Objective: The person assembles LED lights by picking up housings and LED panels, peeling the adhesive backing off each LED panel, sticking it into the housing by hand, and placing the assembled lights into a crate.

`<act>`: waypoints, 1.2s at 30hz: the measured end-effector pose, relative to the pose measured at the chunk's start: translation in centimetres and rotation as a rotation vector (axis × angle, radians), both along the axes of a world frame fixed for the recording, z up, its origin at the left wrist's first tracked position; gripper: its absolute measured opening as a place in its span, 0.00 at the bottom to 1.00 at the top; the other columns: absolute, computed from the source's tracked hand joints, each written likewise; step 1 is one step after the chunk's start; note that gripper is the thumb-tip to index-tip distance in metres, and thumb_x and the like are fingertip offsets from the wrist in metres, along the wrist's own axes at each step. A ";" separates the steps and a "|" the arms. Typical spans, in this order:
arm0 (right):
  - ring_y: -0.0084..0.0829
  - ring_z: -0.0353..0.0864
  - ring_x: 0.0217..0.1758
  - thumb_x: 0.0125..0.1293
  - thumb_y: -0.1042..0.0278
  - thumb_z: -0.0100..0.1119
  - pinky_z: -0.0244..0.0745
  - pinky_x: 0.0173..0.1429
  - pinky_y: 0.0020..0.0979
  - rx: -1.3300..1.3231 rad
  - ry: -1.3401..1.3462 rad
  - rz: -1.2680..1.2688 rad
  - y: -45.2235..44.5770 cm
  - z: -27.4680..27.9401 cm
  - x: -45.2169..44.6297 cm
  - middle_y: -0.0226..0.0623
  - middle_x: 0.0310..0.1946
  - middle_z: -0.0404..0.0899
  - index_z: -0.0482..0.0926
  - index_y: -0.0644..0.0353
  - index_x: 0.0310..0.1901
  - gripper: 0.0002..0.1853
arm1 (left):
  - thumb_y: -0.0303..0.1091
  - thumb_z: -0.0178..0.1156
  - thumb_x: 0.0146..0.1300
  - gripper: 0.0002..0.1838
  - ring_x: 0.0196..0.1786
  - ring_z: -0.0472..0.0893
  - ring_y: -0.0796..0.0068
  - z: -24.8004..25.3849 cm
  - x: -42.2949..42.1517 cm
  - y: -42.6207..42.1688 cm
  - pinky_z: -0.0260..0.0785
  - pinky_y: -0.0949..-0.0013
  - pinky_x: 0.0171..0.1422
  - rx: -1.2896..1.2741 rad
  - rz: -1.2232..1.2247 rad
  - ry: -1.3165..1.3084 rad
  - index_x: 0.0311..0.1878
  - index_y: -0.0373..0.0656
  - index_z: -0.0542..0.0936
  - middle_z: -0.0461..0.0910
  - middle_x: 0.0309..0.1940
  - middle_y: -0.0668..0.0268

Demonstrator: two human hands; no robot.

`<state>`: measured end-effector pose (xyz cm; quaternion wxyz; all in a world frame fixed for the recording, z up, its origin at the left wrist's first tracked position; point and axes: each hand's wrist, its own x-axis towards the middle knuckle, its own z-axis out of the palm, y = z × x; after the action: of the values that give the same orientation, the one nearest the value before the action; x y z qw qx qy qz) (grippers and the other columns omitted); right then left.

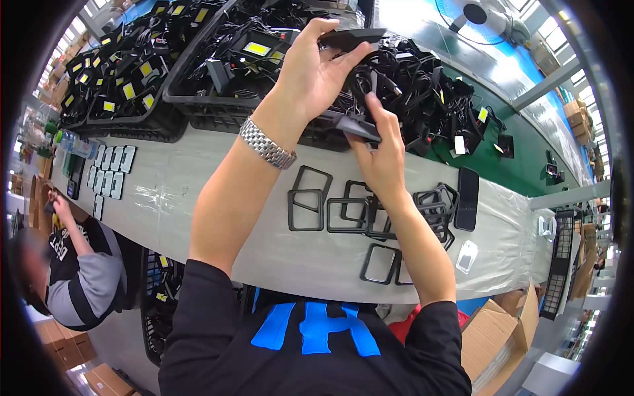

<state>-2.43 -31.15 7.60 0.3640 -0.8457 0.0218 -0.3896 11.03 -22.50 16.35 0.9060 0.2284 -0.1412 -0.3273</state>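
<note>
Above the crate, my left hand (309,79), with a metal watch on its wrist, is closed around a flat black piece (362,35) between thumb and fingers. My right hand (383,152) grips a dark grey angular piece (358,127) at the crate's near edge. What kind of part either one is, I cannot make out. A coil of black cable (358,82) hangs between the hands. Behind them lies a heap of black cabled parts (419,82). Below my right hand, several black rectangular frames (306,210) lie loosely on the table.
Black crates (218,109) of cabled parts with yellow panels line the far side. A black phone-like slab (467,198) lies at right, several pale rectangular pieces (113,158) at left. A co-worker (86,277) sits at left. A fan (475,14) stands beyond; a cardboard box (492,343) is at lower right.
</note>
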 end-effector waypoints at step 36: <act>0.17 0.77 0.26 0.58 0.75 0.67 0.69 0.31 0.20 0.362 0.107 -0.062 1.2 1.9 -7.6 0.32 0.25 0.78 0.77 0.66 0.32 0.07 | 0.29 0.52 0.70 0.11 0.50 0.80 0.70 -5.0 -10.3 3.4 0.80 0.58 0.52 0.184 0.017 0.134 0.53 0.39 0.73 0.78 0.48 0.63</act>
<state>-10.03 -29.94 9.49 0.4963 -0.7850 0.1368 -0.3446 0.72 -19.10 11.33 0.8913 0.2893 -0.0477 -0.3458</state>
